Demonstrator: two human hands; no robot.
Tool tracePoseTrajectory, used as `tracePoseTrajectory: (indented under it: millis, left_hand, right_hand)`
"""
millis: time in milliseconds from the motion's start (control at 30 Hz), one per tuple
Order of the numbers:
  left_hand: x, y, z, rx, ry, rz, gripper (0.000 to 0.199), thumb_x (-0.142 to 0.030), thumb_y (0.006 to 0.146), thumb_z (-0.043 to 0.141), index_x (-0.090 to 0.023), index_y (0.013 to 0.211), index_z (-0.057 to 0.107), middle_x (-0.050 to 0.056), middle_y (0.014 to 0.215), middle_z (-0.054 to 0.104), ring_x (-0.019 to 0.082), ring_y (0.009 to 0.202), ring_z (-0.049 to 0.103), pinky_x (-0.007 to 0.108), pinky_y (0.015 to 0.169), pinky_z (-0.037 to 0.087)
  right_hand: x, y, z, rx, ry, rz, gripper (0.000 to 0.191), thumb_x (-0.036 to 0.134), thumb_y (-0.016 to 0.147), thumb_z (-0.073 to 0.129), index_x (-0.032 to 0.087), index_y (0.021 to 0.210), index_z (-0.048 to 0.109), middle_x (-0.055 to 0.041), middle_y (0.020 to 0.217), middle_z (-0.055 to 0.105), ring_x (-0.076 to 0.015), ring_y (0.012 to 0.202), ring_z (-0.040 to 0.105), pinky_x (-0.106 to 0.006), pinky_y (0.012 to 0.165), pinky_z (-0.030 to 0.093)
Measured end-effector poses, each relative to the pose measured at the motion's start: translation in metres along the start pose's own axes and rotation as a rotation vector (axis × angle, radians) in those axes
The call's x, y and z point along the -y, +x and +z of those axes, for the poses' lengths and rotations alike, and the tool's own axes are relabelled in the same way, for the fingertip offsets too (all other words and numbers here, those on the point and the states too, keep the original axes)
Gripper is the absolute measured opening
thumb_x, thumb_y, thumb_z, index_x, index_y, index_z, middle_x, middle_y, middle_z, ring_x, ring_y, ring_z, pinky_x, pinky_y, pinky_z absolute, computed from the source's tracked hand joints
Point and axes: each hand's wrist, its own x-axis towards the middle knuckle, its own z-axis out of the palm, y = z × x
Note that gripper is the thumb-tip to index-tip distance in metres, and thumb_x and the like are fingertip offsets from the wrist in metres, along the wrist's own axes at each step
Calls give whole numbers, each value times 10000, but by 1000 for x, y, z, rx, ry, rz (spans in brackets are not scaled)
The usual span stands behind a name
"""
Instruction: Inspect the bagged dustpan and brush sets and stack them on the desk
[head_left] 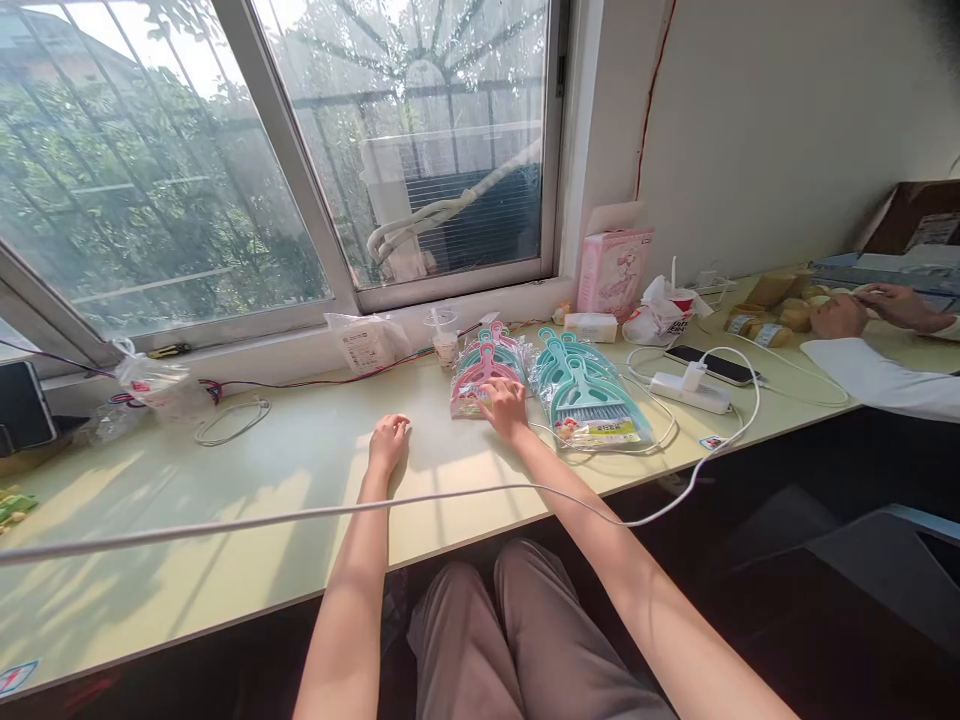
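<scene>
Two rows of small dustpan-and-brush sets in clear wrapping lie on the table. In the left row a pink set (466, 392) is at the front, with teal and pink ones behind it. The right row has a teal set (592, 408) with a yellow-green label in front of other teal ones. My right hand (506, 405) rests on the front pink set, fingers apart, gripping nothing. My left hand (389, 440) lies on the bare tabletop left of the rows, its fingers curled together with nothing visible in them.
A white cable (300, 514) runs across in front of my forearms. Right of the sets are a power strip (690, 392) and a phone (711, 366). Behind stand a cup (444, 345) and a pink box (615, 270). Another person's hands (840, 316) are at the far right.
</scene>
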Motion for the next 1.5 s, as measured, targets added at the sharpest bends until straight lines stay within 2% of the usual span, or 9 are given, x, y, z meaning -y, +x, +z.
tracePoseTrajectory:
  millis: [100,200,333,467,733,933,1067,1267,1500]
  left_hand:
    - [-2,-1,-1,4,18,6,250,-245,903,427,-221,890,676,81,1028,679,234,975,618,346,880,463]
    - [-6,-3,-3,19,45,3,256,-232,902,421,-220,881,676,79,1028,677,230,979,616,338,875,460]
    - [-8,-4,-5,23,47,-5,262,-223,897,420,-223,885,682,77,1027,674,231,988,616,338,879,462]
    - [-8,-5,-5,25,27,7,270,-227,892,420,-219,885,689,91,1024,670,250,1007,610,364,891,462]
    - [-12,-6,-6,34,36,-1,277,-231,889,420,-225,866,696,95,1011,663,257,975,610,369,875,461]
    - [-18,-6,-6,39,-13,-13,265,-253,889,444,-220,866,706,94,994,675,246,931,622,369,881,466]
    - [-30,-4,0,79,-131,-14,277,-310,899,463,-215,839,716,99,991,702,246,951,639,363,901,467]
    - [-45,-7,7,165,-402,-86,219,-413,822,632,-214,876,703,96,1011,725,270,1057,631,362,947,467]
    - [-58,-16,0,252,-1064,-278,728,-389,725,788,-252,1356,450,115,1185,676,278,1045,670,400,829,551]
  right_hand:
    - [-1,-3,1,25,-37,-35,480,395,896,611,236,1344,541,-141,1410,526,-309,1344,394,-543,1150,147]
    - [-4,-3,6,40,-57,14,478,380,908,569,239,1362,525,-149,1449,492,-331,1392,348,-610,1165,101]
    - [-14,2,10,-183,-16,277,477,238,907,490,164,1378,486,-193,1504,407,-336,1412,306,-601,1150,167]
    - [-27,3,7,-271,82,360,452,101,846,434,119,1283,551,-236,1319,552,-334,1270,442,-545,1059,306]
    - [-24,0,-7,-214,97,355,423,19,854,384,128,1138,679,-192,1057,679,-305,1245,464,-544,1139,104]
    - [-15,0,-8,-186,102,281,405,42,871,408,185,1139,676,-131,996,711,-271,1068,594,-432,987,378]
    - [-9,-1,-5,-108,193,248,357,46,870,426,182,1067,692,-110,948,723,-243,929,649,-325,801,456]
    - [2,-2,-2,-122,456,61,299,47,854,434,183,872,699,-83,959,738,-222,959,678,-341,891,487]
    - [13,-4,-11,-212,509,-51,268,169,951,433,222,995,693,-79,1128,699,-216,1155,607,-373,997,461]
